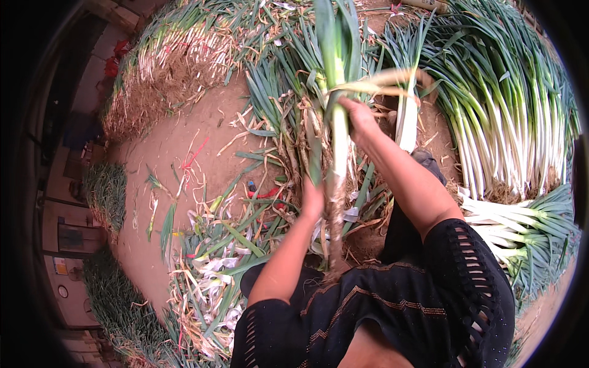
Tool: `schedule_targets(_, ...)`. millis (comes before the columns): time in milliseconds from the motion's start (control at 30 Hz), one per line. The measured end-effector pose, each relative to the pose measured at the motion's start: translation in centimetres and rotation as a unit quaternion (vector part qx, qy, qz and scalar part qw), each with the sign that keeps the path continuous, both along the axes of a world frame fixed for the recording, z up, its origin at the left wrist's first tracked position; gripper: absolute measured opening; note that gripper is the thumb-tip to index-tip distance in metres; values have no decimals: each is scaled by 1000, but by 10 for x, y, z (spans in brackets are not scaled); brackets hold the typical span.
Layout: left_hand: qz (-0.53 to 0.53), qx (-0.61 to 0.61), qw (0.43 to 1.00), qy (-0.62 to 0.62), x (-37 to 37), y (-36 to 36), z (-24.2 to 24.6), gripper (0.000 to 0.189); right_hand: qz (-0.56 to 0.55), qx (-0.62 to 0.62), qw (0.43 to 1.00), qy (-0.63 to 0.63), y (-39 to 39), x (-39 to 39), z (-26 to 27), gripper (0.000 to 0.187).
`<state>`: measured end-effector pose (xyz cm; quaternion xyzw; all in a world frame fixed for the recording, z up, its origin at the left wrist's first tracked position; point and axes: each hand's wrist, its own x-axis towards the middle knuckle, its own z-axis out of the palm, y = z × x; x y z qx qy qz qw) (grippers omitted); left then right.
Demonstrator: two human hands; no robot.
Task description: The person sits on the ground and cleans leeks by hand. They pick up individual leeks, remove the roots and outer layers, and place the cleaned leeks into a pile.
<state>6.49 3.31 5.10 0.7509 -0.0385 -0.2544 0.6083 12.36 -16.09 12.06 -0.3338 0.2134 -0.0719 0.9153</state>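
My right hand (358, 120) grips a long leek or large green onion (338, 138) at the upper end of its pale stem, with leaves rising above and a dirty, rooted lower end close to my lap. Dry yellowish outer leaves (382, 85) stick out to the right from the stem, blurred. Lower left of it is my left hand (313, 195), blurred, on a green leaf strip (315, 154) that hangs beside the stem. Unpeeled stalks (285, 133) with brown husks lie just behind. One white-stemmed stalk group (407, 119) stands right of my right hand.
Clean leeks or onions (501, 124) lie in a large pile at right, with more laid crosswise (501, 218) below. Rooted bundles (170, 69) fill the upper left. Peeled leaf scraps (216, 276) cover the earthen floor (179, 124) at lower left. Dark green piles (124, 303) stand farther left.
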Motion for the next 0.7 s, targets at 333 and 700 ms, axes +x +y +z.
schedule_targets(333,9,121,993,-2,-2,37,12,71,-32,-52,997,-51,-9,6,-5,42)
schedule_targets(700,-63,172,980,74,-32,-23,39,23,-52,-277,959,-3,-24,-1,9,49)
